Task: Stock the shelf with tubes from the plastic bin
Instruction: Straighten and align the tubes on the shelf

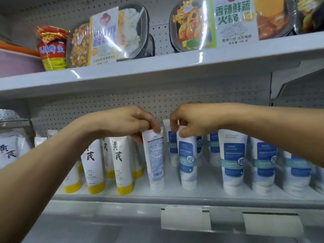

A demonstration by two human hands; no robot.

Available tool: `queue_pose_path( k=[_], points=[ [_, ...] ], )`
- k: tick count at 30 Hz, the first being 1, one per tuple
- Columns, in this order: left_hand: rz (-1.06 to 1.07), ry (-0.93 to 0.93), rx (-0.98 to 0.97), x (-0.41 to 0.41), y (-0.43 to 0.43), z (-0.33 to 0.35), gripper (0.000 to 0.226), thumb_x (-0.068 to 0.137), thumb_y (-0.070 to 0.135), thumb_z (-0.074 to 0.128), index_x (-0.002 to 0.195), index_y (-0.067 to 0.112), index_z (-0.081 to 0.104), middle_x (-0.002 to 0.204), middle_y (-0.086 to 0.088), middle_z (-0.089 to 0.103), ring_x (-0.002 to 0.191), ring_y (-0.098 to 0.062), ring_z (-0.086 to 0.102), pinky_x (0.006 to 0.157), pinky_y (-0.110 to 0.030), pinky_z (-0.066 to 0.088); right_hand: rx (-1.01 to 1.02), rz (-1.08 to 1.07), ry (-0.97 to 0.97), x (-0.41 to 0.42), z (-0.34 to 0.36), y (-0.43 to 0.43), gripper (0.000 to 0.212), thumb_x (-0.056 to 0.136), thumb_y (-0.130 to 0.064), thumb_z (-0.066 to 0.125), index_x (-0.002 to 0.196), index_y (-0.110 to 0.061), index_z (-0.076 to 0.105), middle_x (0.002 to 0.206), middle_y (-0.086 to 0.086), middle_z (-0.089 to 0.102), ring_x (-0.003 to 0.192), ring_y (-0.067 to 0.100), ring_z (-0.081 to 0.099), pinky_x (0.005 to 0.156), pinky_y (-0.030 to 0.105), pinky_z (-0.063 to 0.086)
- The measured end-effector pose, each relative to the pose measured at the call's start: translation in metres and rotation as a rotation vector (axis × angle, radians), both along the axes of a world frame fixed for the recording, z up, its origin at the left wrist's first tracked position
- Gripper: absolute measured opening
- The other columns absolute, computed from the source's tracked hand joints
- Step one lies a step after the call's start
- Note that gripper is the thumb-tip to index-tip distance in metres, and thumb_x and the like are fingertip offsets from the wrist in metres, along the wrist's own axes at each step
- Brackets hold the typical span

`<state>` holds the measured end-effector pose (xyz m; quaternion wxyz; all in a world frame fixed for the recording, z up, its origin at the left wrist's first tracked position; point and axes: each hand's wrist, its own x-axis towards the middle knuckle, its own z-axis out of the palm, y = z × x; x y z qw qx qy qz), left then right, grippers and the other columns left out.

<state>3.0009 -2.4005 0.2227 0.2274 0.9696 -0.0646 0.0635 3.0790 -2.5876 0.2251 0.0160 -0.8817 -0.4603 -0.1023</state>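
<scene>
On the white middle shelf (pixel 175 196) stand rows of tubes, cap down. My left hand (pixel 130 122) pinches the top edge of a white tube (pixel 155 162) turned with its printed back and barcode facing me. My right hand (pixel 191 120) pinches the top of a blue-and-white tube (pixel 187 160) just to the right of it. Both tubes stand upright at the shelf's front. More blue-and-white tubes (pixel 233 160) fill the right side, and white tubes with yellow caps (pixel 122 165) stand on the left. The plastic bin is out of view.
The upper shelf (pixel 157 67) holds boxed ready meals (pixel 213 21) and a red-yellow snack pack (pixel 51 48). Pegboard backs the shelves. Blank price-tag holders (pixel 184 218) hang on the front rail. White pouches (pixel 8 149) sit at far left.
</scene>
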Motion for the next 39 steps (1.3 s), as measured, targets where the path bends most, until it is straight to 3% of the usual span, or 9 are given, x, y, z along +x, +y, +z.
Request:
queue_pose_path(
  k=[4,6,10,14,17,19,30,36,39],
  points=[
    [-0.044,0.026,0.134,0.003,0.004,0.011,0.040,0.094,-0.004,0.048,0.109,0.023,0.073,0.102,0.010,0.074,0.090,-0.008,0.071,0.087,-0.026,0.057,0.058,-0.032,0.062,0.004,0.000,-0.003,0.039,0.086,-0.015,0.065,0.120,-0.021,0.047,0.103,-0.005,0.059,0.086,0.010,0.058,0.073,0.026,0.054],
    [-0.075,0.015,0.259,0.006,0.005,0.015,0.033,0.092,0.005,0.061,0.109,0.032,0.073,0.094,0.019,0.074,0.087,-0.003,0.071,0.084,-0.021,0.056,0.044,-0.042,0.080,0.007,0.001,-0.003,0.034,0.083,-0.017,0.068,0.115,-0.018,0.054,0.104,-0.005,0.064,0.086,0.011,0.061,0.075,0.029,0.056],
    [-0.105,-0.041,0.403,0.014,0.000,0.016,0.034,0.081,0.011,0.074,0.100,0.039,0.073,0.096,0.011,0.070,0.088,-0.008,0.067,0.081,-0.025,0.056,-0.042,-0.064,0.143,0.013,0.002,-0.003,0.020,0.081,-0.024,0.073,0.099,-0.017,0.068,0.094,-0.005,0.072,0.082,0.013,0.068,0.077,0.032,0.059],
    [-0.107,-0.102,0.543,0.021,-0.009,0.008,0.030,0.072,0.035,0.082,0.097,0.040,0.068,0.105,0.024,0.056,0.093,0.006,0.051,0.078,-0.008,0.039,-0.071,-0.052,0.171,0.014,0.002,-0.007,0.019,0.084,-0.026,0.071,0.100,-0.016,0.070,0.094,-0.007,0.073,0.080,0.008,0.068,0.072,0.024,0.057],
    [-0.198,-0.030,0.471,0.028,-0.013,0.004,0.025,0.076,0.033,0.079,0.099,0.028,0.070,0.107,0.017,0.066,0.097,-0.001,0.059,0.091,-0.026,0.049,-0.081,-0.050,0.193,0.014,0.005,-0.011,0.018,0.084,-0.026,0.071,0.101,-0.018,0.070,0.093,-0.009,0.073,0.079,0.005,0.067,0.067,0.019,0.053],
    [-0.242,0.027,0.398,0.028,-0.016,0.003,0.016,0.080,0.029,0.078,0.094,0.022,0.072,0.095,0.011,0.073,0.088,-0.006,0.067,0.086,-0.034,0.055,-0.097,-0.049,0.204,0.013,0.007,-0.013,0.018,0.085,-0.026,0.070,0.102,-0.019,0.070,0.093,-0.010,0.073,0.078,0.004,0.067,0.066,0.018,0.052],
    [-0.215,-0.001,0.193,0.037,-0.022,-0.009,0.019,0.081,0.021,0.077,0.097,0.015,0.071,0.091,0.003,0.076,0.082,-0.016,0.072,0.072,-0.035,0.061,-0.123,-0.070,0.223,0.006,0.009,-0.018,0.019,0.083,-0.029,0.072,0.101,-0.022,0.070,0.092,-0.011,0.073,0.079,0.004,0.069,0.073,0.022,0.056],
    [-0.143,-0.048,0.097,0.035,-0.018,-0.018,0.033,0.073,0.017,0.084,0.101,0.017,0.066,0.095,0.000,0.074,0.084,-0.019,0.072,0.075,-0.043,0.061,-0.065,-0.075,0.144,-0.001,0.000,-0.021,0.025,0.075,-0.036,0.077,0.095,-0.024,0.067,0.087,-0.011,0.072,0.077,0.008,0.067,0.073,0.030,0.056],
    [-0.080,-0.165,0.115,0.027,-0.018,-0.024,0.050,0.068,0.031,0.086,0.110,0.027,0.059,0.105,0.008,0.068,0.093,-0.010,0.066,0.085,-0.038,0.057,0.058,-0.060,0.104,-0.006,-0.005,-0.025,0.032,0.078,-0.039,0.075,0.104,-0.025,0.063,0.096,-0.011,0.068,0.087,0.009,0.065,0.078,0.030,0.055]
  ],
)
